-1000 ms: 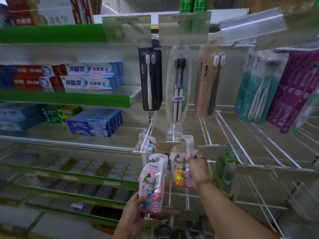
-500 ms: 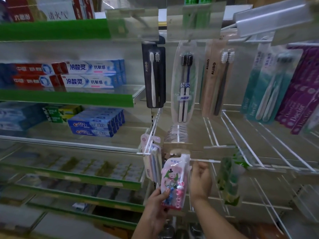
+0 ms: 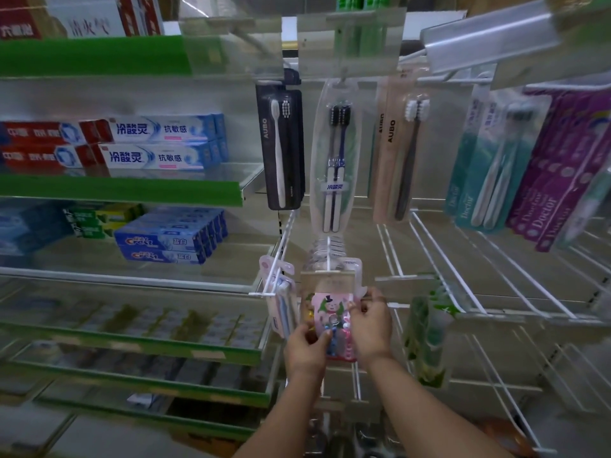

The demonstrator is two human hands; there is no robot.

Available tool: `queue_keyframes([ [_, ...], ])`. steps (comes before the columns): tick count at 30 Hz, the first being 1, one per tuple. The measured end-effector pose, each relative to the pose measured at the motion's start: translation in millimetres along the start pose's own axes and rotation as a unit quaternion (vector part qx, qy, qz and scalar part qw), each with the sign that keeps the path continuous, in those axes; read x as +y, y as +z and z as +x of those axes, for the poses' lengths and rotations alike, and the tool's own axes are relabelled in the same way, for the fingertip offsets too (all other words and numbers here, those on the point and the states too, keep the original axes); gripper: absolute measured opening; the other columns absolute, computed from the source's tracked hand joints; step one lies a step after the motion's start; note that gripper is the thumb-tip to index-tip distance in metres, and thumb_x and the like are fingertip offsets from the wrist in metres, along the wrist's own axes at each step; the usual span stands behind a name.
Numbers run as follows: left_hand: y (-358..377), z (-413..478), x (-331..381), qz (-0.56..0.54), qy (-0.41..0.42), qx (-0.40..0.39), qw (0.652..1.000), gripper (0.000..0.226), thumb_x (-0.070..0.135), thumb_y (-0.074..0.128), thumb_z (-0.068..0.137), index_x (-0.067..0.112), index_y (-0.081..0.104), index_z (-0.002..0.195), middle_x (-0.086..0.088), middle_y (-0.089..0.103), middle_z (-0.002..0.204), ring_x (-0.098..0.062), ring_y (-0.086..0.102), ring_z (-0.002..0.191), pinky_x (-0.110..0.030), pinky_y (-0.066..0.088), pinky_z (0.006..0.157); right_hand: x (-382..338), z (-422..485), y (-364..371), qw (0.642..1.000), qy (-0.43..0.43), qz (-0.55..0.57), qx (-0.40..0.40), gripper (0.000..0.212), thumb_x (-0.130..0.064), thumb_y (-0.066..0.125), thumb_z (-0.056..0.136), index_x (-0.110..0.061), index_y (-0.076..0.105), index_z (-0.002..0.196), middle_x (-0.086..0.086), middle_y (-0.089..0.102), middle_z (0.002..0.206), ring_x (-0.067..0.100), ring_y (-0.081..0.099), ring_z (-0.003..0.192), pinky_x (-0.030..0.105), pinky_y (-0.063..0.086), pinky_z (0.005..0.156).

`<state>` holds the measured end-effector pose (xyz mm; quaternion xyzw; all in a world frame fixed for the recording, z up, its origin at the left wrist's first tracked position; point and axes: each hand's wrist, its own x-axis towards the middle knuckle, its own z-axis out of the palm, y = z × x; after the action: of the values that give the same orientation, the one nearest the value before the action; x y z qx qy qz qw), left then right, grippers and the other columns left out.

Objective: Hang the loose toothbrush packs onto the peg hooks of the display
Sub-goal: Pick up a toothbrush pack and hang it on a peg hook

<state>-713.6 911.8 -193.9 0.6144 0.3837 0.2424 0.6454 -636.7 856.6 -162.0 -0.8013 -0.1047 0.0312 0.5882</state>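
Toothpaste boxes (image 3: pixel 155 143) fill the shelves at the left. Low in the middle, the left hand (image 3: pixel 305 353) grips the lower left edge of a pink cartoon pack (image 3: pixel 327 309), fingers curled round it. The pack stands upright just under the tan tag (image 3: pixel 327 280) at the front end of a white hook (image 3: pixel 328 249). I cannot tell whether it sits on the hook. The right hand (image 3: pixel 373 328) pinches its upper right edge. A green pack (image 3: pixel 426 338) hangs just beside, with purple Doctor packs (image 3: pixel 549 200) at the far right.

shelves green-edged (image 3: pixel 122 193) | toothpaste boxes (image 3: pixel 158 147) | pale back wall (image 3: pixel 238 133) | dim light
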Motion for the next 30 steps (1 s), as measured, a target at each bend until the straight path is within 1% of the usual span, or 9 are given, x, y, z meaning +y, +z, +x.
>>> queue_keyframes([
  [4, -1, 9, -3, -0.001, -0.013, 0.019, 1.0, 0.011, 0.012, 0.065, 0.086, 0.022, 0.064, 0.091, 0.001, 0.068, 0.087, -0.014, 0.065, 0.084, -0.028, 0.054, 0.075, 2, 6, 6, 0.999, -0.003, -0.033, -0.016, 0.015, -0.014, 0.062, 0.088, -0.022, 0.051, 0.082, 0.0, 0.066, 0.078, 0.023, 0.063, 0.077, 0.035, 0.053, 0.072],
  [9, 3, 27, 4, -0.042, -0.03, 0.011, 0.999, 0.015, 0.006, 0.057, 0.091, 0.012, 0.06, 0.104, -0.004, 0.066, 0.093, -0.01, 0.059, 0.075, -0.02, 0.046, 0.061, 3, 19, 18, 0.997, 0.059, -0.038, -0.018, 0.018, -0.018, 0.061, 0.089, -0.015, 0.051, 0.074, 0.007, 0.065, 0.079, 0.024, 0.06, 0.074, 0.028, 0.046, 0.065],
  [14, 10, 37, 5, -0.072, -0.03, -0.065, 0.995, 0.039, 0.01, 0.047, 0.097, 0.014, 0.047, 0.135, -0.005, 0.061, 0.123, -0.012, 0.059, 0.097, -0.018, 0.046, 0.073, 2, 35, 24, 0.994, 0.103, -0.034, -0.025, 0.004, -0.016, 0.061, 0.089, -0.011, 0.06, 0.088, 0.006, 0.061, 0.085, 0.021, 0.055, 0.076, 0.023, 0.039, 0.066],
  [16, 14, 41, 4, -0.084, -0.042, -0.064, 0.994, 0.038, 0.012, 0.045, 0.098, 0.013, 0.046, 0.136, -0.009, 0.058, 0.129, -0.017, 0.056, 0.106, -0.023, 0.042, 0.083, 4, 37, 25, 0.992, 0.121, -0.023, -0.028, 0.012, -0.019, 0.062, 0.089, -0.008, 0.064, 0.095, 0.006, 0.061, 0.084, 0.02, 0.056, 0.076, 0.02, 0.039, 0.059],
  [18, 18, 43, 2, -0.092, -0.052, -0.041, 0.994, 0.038, 0.013, 0.044, 0.099, 0.01, 0.047, 0.136, -0.01, 0.056, 0.131, -0.02, 0.051, 0.11, -0.024, 0.036, 0.091, 9, 37, 24, 0.992, 0.123, -0.009, -0.018, 0.017, -0.022, 0.064, 0.088, -0.008, 0.064, 0.097, 0.006, 0.062, 0.087, 0.021, 0.058, 0.079, 0.018, 0.038, 0.054],
  [20, 21, 44, -4, -0.092, -0.053, -0.008, 0.994, 0.037, 0.012, 0.045, 0.098, 0.007, 0.048, 0.135, -0.01, 0.056, 0.129, -0.023, 0.05, 0.116, -0.025, 0.034, 0.094, 18, 35, 20, 0.992, 0.126, 0.008, 0.006, 0.015, -0.023, 0.062, 0.088, -0.01, 0.063, 0.095, 0.006, 0.062, 0.088, 0.023, 0.058, 0.081, 0.02, 0.037, 0.065],
  [22, 24, 42, -12, -0.091, -0.052, 0.031, 0.994, 0.035, 0.008, 0.048, 0.096, 0.003, 0.052, 0.131, -0.011, 0.059, 0.125, -0.024, 0.052, 0.118, -0.024, 0.035, 0.095, 29, 30, 13, 0.991, 0.127, 0.019, 0.032, 0.009, -0.022, 0.057, 0.089, -0.015, 0.059, 0.085, 0.006, 0.059, 0.082, 0.022, 0.053, 0.076, 0.023, 0.037, 0.069],
  [25, 31, 34, -28, -0.069, -0.043, 0.076, 0.994, 0.031, 0.009, 0.054, 0.092, 0.003, 0.058, 0.122, -0.016, 0.063, 0.121, -0.023, 0.058, 0.107, -0.027, 0.04, 0.096, 49, 18, -3, 0.99, 0.127, 0.036, 0.039, 0.026, -0.02, 0.056, 0.09, -0.016, 0.049, 0.065, 0.003, 0.054, 0.068, 0.021, 0.05, 0.075, 0.026, 0.037, 0.071],
  [30, 46, 0, -45, -0.041, -0.046, 0.176, 0.983, 0.054, 0.024, 0.057, 0.092, 0.007, 0.041, 0.14, -0.017, 0.047, 0.139, -0.034, 0.046, 0.127, -0.044, 0.034, 0.11, 83, -10, -40, 0.992, 0.114, 0.05, 0.003, 0.031, -0.018, 0.057, 0.091, -0.019, 0.046, 0.063, -0.003, 0.049, 0.062, 0.018, 0.046, 0.066, 0.026, 0.035, 0.07],
])
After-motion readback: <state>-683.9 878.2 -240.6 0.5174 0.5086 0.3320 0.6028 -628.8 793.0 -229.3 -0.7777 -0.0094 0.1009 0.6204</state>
